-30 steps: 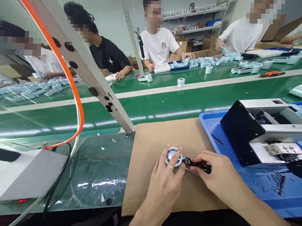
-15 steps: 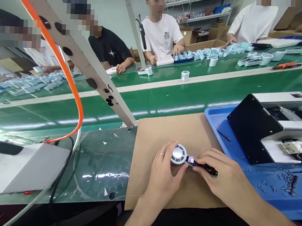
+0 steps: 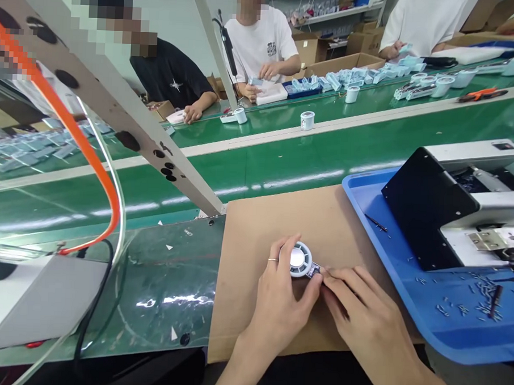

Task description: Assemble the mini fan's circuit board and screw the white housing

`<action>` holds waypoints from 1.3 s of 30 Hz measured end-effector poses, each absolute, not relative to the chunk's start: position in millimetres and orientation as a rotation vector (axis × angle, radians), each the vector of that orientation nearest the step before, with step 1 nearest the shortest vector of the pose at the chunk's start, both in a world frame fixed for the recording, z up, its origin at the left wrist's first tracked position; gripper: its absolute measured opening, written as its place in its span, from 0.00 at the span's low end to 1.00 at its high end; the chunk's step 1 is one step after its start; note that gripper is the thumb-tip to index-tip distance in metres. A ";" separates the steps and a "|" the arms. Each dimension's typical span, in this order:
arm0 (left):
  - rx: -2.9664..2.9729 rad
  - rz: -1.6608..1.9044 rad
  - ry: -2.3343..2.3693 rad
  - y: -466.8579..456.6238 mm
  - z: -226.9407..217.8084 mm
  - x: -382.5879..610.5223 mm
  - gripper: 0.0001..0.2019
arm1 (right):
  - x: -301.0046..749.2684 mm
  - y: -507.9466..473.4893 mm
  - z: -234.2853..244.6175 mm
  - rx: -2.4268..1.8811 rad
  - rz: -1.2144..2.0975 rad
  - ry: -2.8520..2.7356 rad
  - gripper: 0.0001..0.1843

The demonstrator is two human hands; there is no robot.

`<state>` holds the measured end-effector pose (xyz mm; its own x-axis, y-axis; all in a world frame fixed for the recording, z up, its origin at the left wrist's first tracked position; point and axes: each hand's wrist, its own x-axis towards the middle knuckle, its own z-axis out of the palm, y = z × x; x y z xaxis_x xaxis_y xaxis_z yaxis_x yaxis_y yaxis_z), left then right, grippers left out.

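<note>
A small fan part with a round, pale blue, spoked head (image 3: 297, 261) is over the cardboard sheet. My left hand (image 3: 280, 293) is closed around the head's left side, with its thumb near the lower right of the rim. A small circuit board (image 3: 314, 270) sticks out from the head to the right. The fingers of my right hand (image 3: 358, 307) are pinched together at the board's outer end. They hide the rest of the handle end, so the dark strip there is out of sight.
Brown cardboard (image 3: 255, 226) covers the work surface. At right, a blue tray (image 3: 391, 244) holds scattered screws and a black-and-white machine (image 3: 435, 211). A slanted metal post (image 3: 157, 143) and orange hose (image 3: 92, 151) stand left. Co-workers sit across the green conveyor (image 3: 262, 164).
My right hand has shifted its hold closer to the fan head, its fingers now covering the dark strip. My left hand keeps hold of the head. The camera view has shifted slightly.
</note>
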<state>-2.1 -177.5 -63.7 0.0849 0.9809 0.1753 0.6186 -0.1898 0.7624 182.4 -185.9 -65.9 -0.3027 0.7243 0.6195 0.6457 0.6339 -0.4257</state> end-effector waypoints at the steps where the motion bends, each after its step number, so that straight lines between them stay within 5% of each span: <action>1: 1.865 0.938 1.567 -176.8 -64.2 -2.2 0.28 | 183.4 -186.6 -65.4 -1.065 0.144 -2.011 0.09; 10: 1.915 1.073 1.651 -173.5 -72.0 7.4 0.32 | 235.8 -177.3 -59.0 -1.243 0.928 -1.860 0.10; 15: 1.888 1.051 1.644 -171.7 -73.9 6.7 0.33 | 228.5 -172.7 -58.2 -1.356 1.199 -1.753 0.19; 39: 1.618 1.044 1.240 -175.0 -68.9 -11.7 0.28 | 194.9 -187.4 -73.4 -1.113 1.123 -1.574 0.17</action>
